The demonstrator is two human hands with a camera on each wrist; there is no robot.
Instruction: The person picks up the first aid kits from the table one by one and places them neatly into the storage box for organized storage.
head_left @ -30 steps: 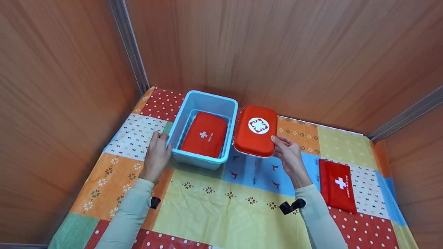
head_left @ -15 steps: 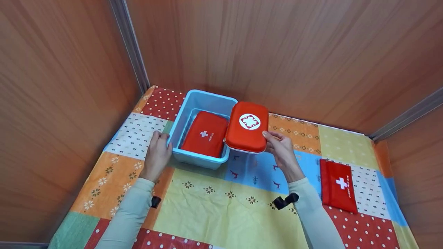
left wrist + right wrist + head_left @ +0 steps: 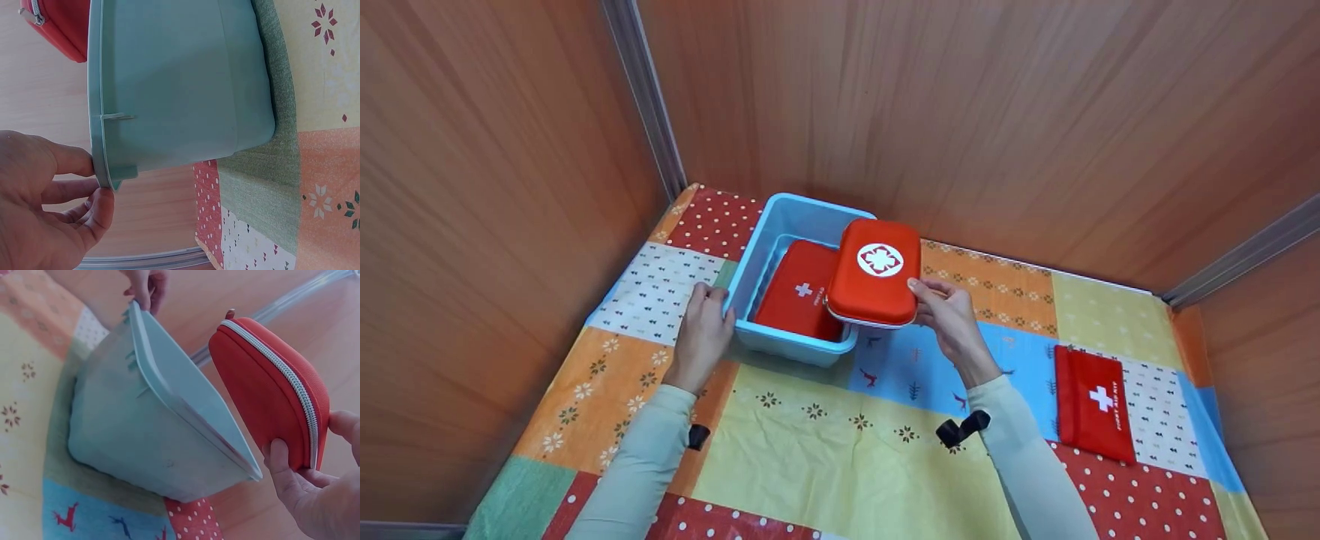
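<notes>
In the right hand (image 3: 952,322): a red zip case (image 3: 874,289) was pinched at its right edge between thumb and fingers, its round white emblem facing the head camera.
Case position: the case was left and forward of the right hand, over the right side of the blue bin (image 3: 787,351); the right wrist view showed it apart from the rim.
Left hand (image 3: 703,337): thumb and fingers pinched the bin's rim on the left side, near the front corner.
Bin position: it stood on the tablecloth (image 3: 810,465), just right of the left hand.
Red pouch (image 3: 791,311): it lay inside the bin, right of the left hand, partly hidden by the case.
Flat first aid kit pouch (image 3: 1089,405): it lay on the tablecloth, well right of the right hand.
</notes>
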